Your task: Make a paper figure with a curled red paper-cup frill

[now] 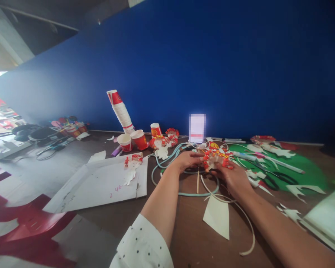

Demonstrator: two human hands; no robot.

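A cut paper cup (213,160), its rim snipped into red and white curled strips, is held up over the table's middle. My right hand (234,178) grips it from the right, thumb over its pale inner face. At its left edge, my left hand (188,160) has its fingers closed on the strips; some fingertips are hidden. A thin wooden stick (198,182) lies below, between the hands. Pale blue cable (194,194) loops around and under them. A cream paper piece (217,217) lies in front, beneath a curled white strip (251,238).
Left stand a leaning cup stack (122,113) and several red-white cups (140,139). A white board (100,182) holds a cutout. Scissors (270,180), markers (287,164) and scraps lie on a green sheet (309,171) at right. A blurred, lit phone-like screen (197,128) stands before the blue partition (212,67).
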